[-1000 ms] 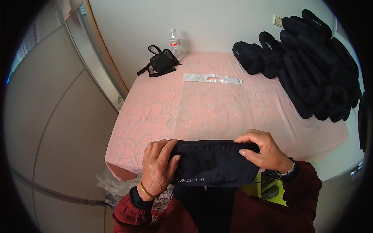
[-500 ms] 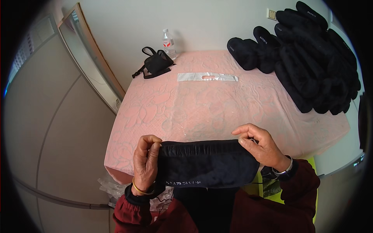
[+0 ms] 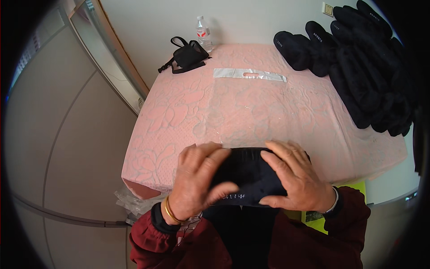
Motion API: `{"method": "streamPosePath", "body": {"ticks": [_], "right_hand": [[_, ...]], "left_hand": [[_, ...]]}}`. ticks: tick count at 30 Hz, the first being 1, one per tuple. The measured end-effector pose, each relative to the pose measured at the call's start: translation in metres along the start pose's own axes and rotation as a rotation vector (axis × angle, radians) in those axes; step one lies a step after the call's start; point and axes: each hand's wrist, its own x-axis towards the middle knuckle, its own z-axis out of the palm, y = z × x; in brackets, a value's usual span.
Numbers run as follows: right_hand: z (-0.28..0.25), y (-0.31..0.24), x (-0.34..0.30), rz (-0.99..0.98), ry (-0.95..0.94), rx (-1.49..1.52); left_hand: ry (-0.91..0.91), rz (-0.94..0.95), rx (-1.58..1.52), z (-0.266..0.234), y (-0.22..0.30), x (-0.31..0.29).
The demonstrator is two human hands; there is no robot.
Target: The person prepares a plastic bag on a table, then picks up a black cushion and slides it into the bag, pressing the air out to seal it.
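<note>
A black plush piece point(image 3: 251, 175) with a straight far edge and a row of white lettering along its near side lies across the table's front edge, close to my body. My left hand point(image 3: 197, 175) wraps over its left end, fingers curved toward the far edge and thumb across the front; the hand is slightly blurred. On the right end sits my right hand point(image 3: 293, 172), its fingers over the far edge and its thumb low on the plush. Both palms hide the ends of the piece.
A clear plastic bag with a white handle strip point(image 3: 250, 75) lies flat on the pink patterned tablecloth point(image 3: 165, 121). Black plush pieces point(image 3: 363, 85) are heaped at the far right. A black strapped pouch point(image 3: 189, 56) and a plastic bottle point(image 3: 203, 35) stand at the far left.
Both hands have moved from pinching the upper corners to lying over the piece, closer together. Less of the plush and its gathered edge shows. The view has shifted slightly.
</note>
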Motion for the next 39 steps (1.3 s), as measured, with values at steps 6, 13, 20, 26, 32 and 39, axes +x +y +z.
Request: {"method": "streamPosePath", "body": {"ticks": [6,13,20,26,32,39], "right_hand": [[0.011,0.003,-0.009,-0.010,-0.229,-0.091],[0.002,0.029,-0.026,0.088,-0.314,-0.042],[-0.001,0.050,-0.040,0.165,-0.358,-0.013],[0.000,0.060,-0.042,0.208,-0.378,0.075],[0.001,0.064,-0.047,0.228,-0.370,0.194],[0.010,0.079,-0.047,0.238,-0.284,0.298]], "left_hand": [[-0.279,0.143,0.271,0.020,0.015,-0.004],[-0.354,0.087,0.188,0.005,-0.018,0.001],[-0.409,0.049,0.165,0.003,-0.032,0.006],[-0.381,-0.003,0.032,0.006,-0.049,-0.003],[-0.351,-0.041,-0.036,0.007,-0.060,-0.013],[-0.395,-0.164,-0.080,0.011,-0.070,-0.011]]}}
